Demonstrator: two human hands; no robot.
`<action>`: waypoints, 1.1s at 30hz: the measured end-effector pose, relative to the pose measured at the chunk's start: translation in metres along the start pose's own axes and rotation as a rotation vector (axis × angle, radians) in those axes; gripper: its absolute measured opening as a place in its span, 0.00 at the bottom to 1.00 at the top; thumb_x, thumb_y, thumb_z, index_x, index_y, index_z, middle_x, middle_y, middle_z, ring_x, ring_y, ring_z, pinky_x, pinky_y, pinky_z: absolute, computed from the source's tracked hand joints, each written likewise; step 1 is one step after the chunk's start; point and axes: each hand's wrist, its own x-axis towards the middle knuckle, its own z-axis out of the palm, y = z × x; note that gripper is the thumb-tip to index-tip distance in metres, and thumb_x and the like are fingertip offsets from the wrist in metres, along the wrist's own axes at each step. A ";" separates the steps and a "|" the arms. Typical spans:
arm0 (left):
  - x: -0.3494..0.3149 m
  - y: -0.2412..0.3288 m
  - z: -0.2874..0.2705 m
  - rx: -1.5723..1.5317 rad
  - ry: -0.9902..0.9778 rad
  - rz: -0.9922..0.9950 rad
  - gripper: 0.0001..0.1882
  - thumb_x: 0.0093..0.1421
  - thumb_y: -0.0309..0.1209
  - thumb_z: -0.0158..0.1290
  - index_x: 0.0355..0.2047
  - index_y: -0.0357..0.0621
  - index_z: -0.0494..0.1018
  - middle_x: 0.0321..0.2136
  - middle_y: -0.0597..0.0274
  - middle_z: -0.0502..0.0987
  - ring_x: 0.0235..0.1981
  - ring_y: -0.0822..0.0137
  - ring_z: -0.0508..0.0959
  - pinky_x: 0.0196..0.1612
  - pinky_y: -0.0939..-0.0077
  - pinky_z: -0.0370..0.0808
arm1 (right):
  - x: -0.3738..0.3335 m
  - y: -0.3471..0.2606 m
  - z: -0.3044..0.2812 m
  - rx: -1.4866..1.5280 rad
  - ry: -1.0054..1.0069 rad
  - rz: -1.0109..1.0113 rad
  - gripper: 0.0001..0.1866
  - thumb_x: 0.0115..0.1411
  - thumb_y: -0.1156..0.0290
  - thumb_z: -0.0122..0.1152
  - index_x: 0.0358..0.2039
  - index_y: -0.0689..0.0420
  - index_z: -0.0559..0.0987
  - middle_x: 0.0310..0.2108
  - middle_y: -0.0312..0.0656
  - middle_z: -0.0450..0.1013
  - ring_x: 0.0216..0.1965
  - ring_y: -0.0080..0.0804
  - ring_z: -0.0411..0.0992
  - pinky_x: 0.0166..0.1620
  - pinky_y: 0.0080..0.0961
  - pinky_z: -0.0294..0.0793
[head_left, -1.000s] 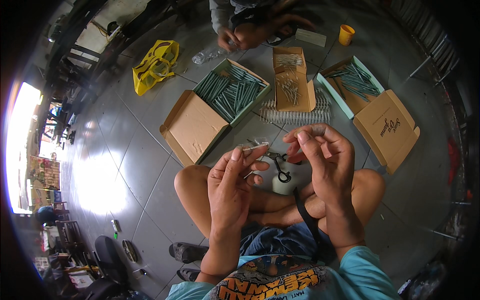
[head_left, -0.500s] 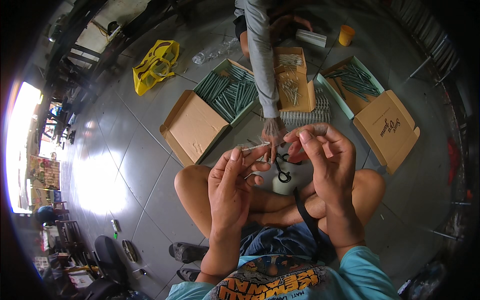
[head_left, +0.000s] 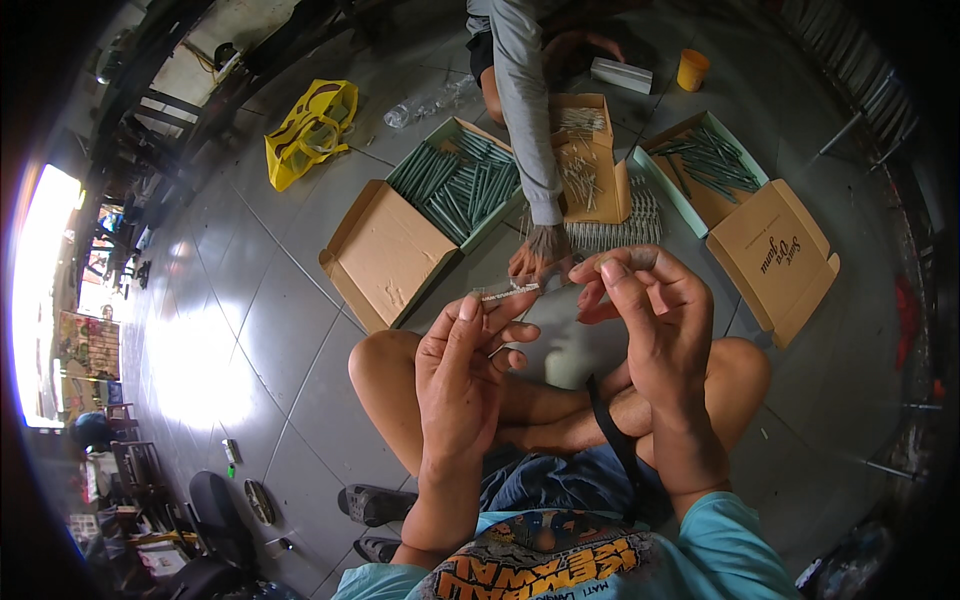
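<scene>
My left hand point(head_left: 460, 365) is closed, thumb and forefinger pinching a small clear plastic sleeve point(head_left: 528, 284) with a slim whitish piece inside. The sleeve slants up and right toward my right hand point(head_left: 655, 310), whose thumb and forefinger are closed at what looks like its far, see-through end. Both hands are raised over my crossed legs. Just behind the sleeve, another person's hand point(head_left: 545, 248) reaches down to the floor, its fingertips partly hidden by the sleeve and my hands.
Open cartons of green sticks point(head_left: 455, 185) point(head_left: 705, 160) stand left and right. Between them lies a carton of thin white sticks point(head_left: 590, 205), beside rows of wrapped pieces point(head_left: 645, 220). Farther off are a yellow bag point(head_left: 312, 130), an orange cup point(head_left: 692, 70) and a white box point(head_left: 622, 75).
The other person's hand has drawn back and left, and the black scissors under it no longer show. The sleeve has turned slightly between my fingers; my hands have barely moved.
</scene>
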 end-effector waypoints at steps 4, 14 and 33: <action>0.000 0.000 0.000 -0.003 -0.002 0.002 0.12 0.71 0.34 0.44 0.44 0.39 0.73 0.45 0.44 0.79 0.38 0.64 0.82 0.34 0.80 0.78 | 0.000 -0.001 0.000 0.005 0.007 0.016 0.07 0.65 0.73 0.56 0.36 0.64 0.78 0.34 0.43 0.79 0.31 0.22 0.76 0.36 0.20 0.79; 0.000 0.001 0.000 -0.013 0.005 -0.003 0.12 0.71 0.34 0.45 0.44 0.39 0.73 0.45 0.43 0.79 0.38 0.63 0.82 0.34 0.80 0.77 | 0.000 -0.001 0.000 -0.005 0.022 0.020 0.07 0.66 0.72 0.56 0.37 0.63 0.78 0.34 0.43 0.79 0.31 0.21 0.75 0.36 0.20 0.78; 0.000 0.004 0.001 0.009 0.013 -0.005 0.13 0.71 0.33 0.44 0.45 0.37 0.73 0.45 0.42 0.79 0.38 0.62 0.82 0.35 0.79 0.78 | 0.003 -0.001 -0.003 -0.005 0.040 -0.002 0.07 0.66 0.73 0.56 0.36 0.63 0.78 0.34 0.44 0.79 0.30 0.21 0.75 0.35 0.19 0.78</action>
